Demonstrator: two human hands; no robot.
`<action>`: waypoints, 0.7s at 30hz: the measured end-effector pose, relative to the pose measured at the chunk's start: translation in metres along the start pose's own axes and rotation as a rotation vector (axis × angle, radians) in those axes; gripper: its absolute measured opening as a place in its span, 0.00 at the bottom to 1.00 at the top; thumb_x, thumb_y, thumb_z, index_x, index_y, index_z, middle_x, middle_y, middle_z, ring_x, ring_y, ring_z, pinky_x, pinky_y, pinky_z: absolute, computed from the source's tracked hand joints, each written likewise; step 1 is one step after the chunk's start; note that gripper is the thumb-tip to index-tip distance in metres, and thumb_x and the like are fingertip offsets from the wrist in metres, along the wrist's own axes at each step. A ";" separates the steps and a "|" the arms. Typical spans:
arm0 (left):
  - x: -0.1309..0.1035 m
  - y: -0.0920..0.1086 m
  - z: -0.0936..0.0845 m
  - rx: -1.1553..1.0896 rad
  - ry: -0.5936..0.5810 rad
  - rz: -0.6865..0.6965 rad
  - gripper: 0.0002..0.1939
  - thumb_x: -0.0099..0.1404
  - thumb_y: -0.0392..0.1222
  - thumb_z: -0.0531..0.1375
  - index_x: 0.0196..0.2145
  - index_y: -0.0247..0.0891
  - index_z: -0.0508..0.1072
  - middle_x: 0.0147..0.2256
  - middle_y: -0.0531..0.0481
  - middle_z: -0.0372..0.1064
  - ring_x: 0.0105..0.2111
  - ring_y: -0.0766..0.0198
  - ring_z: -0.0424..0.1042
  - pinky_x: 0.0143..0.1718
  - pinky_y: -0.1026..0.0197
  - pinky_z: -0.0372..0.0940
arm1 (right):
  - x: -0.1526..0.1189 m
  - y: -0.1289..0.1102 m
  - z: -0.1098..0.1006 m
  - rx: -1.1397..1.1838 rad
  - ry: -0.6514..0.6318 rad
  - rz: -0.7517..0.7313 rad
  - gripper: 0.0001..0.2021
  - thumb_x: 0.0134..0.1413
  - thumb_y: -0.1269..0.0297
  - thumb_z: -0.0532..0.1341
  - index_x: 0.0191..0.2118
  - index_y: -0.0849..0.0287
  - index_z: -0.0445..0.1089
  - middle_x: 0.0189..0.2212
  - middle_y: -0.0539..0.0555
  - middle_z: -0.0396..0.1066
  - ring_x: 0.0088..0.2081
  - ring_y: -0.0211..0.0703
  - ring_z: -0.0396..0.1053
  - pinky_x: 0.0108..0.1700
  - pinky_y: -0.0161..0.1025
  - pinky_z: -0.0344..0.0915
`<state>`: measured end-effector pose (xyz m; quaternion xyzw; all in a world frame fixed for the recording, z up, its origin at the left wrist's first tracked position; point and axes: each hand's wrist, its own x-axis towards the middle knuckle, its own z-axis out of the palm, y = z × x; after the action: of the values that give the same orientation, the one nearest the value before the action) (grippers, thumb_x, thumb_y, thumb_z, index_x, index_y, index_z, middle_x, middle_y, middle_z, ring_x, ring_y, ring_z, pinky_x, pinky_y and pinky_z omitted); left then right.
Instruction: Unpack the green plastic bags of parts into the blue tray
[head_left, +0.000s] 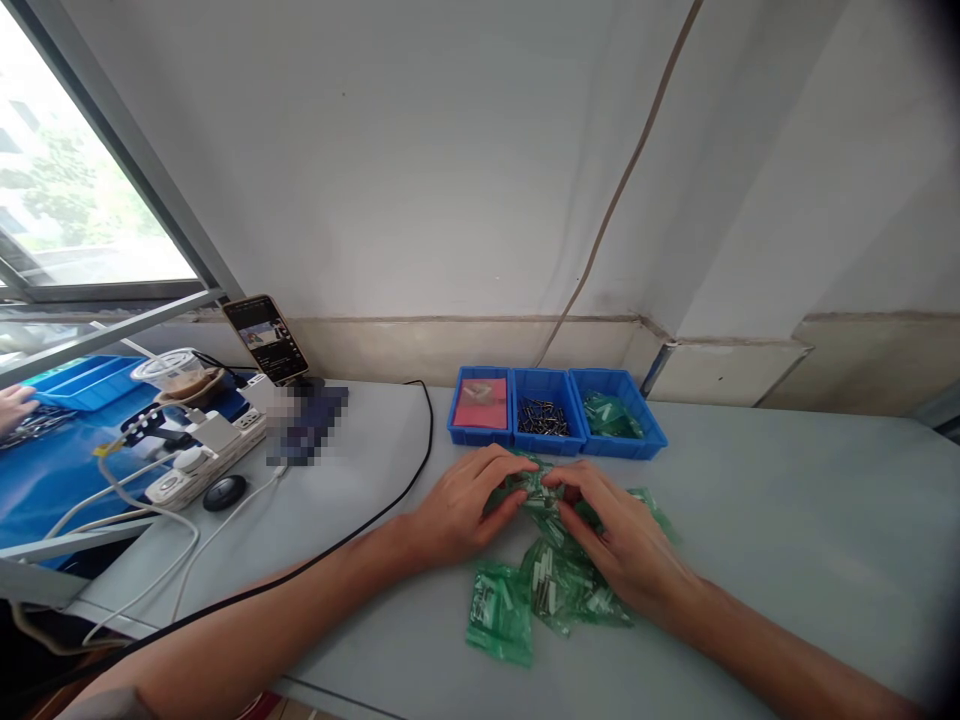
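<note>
Both my left hand (480,505) and my right hand (611,525) pinch a clear green plastic bag (541,490) between thumb and fingers, just in front of the blue bins. Small shiny metal pieces show through its film. Below the hands lie more green bags: one with pale and metallic cylindrical pieces (551,580), and a flat green bag (500,612) at the left. Part of another green bag (652,510) sticks out behind my right hand.
Three joined blue bins stand by the wall: a bin with a pink card (481,437), a bin of screws (541,415), a bin with green bags (611,415). Leftward are a phone (266,338), power strip (206,460), black cable (397,500) and drink cup (180,370). Another person's hand (15,405) shows far left.
</note>
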<state>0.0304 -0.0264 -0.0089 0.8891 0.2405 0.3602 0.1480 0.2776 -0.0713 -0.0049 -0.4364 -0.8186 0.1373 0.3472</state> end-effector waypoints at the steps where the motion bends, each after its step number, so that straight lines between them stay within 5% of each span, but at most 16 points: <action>1: 0.000 0.000 0.000 -0.005 0.003 0.004 0.16 0.80 0.40 0.56 0.62 0.39 0.68 0.52 0.40 0.75 0.52 0.54 0.74 0.55 0.51 0.71 | 0.000 0.000 0.000 0.001 -0.001 0.000 0.11 0.73 0.69 0.55 0.54 0.48 0.69 0.45 0.54 0.77 0.42 0.48 0.77 0.42 0.43 0.75; 8: 0.001 0.003 -0.003 -0.009 -0.015 0.008 0.15 0.81 0.41 0.54 0.61 0.38 0.69 0.52 0.40 0.75 0.53 0.54 0.74 0.57 0.50 0.70 | -0.001 0.003 0.002 0.008 0.013 0.000 0.09 0.73 0.67 0.56 0.51 0.48 0.71 0.44 0.53 0.78 0.43 0.49 0.76 0.44 0.45 0.75; 17: 0.000 0.002 -0.004 -0.030 -0.016 0.056 0.26 0.78 0.58 0.59 0.62 0.37 0.68 0.52 0.37 0.74 0.52 0.50 0.74 0.56 0.48 0.71 | -0.002 0.002 0.001 -0.053 0.054 0.022 0.07 0.75 0.65 0.53 0.46 0.50 0.68 0.38 0.53 0.76 0.38 0.49 0.73 0.38 0.44 0.70; 21: 0.001 0.001 -0.002 0.008 0.017 0.081 0.15 0.80 0.49 0.59 0.55 0.38 0.72 0.49 0.40 0.76 0.50 0.53 0.75 0.54 0.51 0.70 | -0.002 0.000 -0.001 -0.031 0.045 0.036 0.06 0.75 0.65 0.53 0.45 0.51 0.66 0.35 0.52 0.74 0.35 0.48 0.72 0.36 0.42 0.68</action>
<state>0.0301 -0.0266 -0.0066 0.8956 0.2072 0.3722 0.1278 0.2785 -0.0730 -0.0052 -0.4593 -0.8047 0.1208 0.3563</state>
